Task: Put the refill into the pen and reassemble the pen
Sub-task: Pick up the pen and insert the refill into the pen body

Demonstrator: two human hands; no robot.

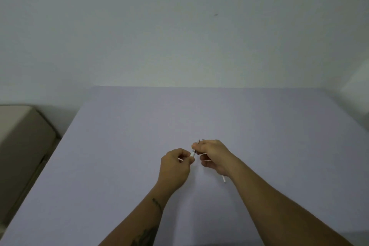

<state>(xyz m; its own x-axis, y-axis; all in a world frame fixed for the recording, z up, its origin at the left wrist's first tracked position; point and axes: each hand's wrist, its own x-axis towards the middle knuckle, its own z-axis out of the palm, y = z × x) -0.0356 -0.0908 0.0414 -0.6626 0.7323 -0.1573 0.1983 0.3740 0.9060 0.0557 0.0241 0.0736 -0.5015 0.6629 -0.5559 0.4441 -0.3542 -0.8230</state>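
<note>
Both hands meet above the middle of the pale lilac table. My left hand pinches the lower end of a small white pen part, which slants up to the right. My right hand closes on its upper end, where a thin metal tip pokes out above the fingers. A thin white tube, perhaps the refill or the barrel, sticks out below my right wrist; whether it is held or lies on the table I cannot tell. Most of the pen is hidden by fingers.
A beige box-like piece of furniture stands beside the table's left edge. A plain grey wall rises behind the table's far edge.
</note>
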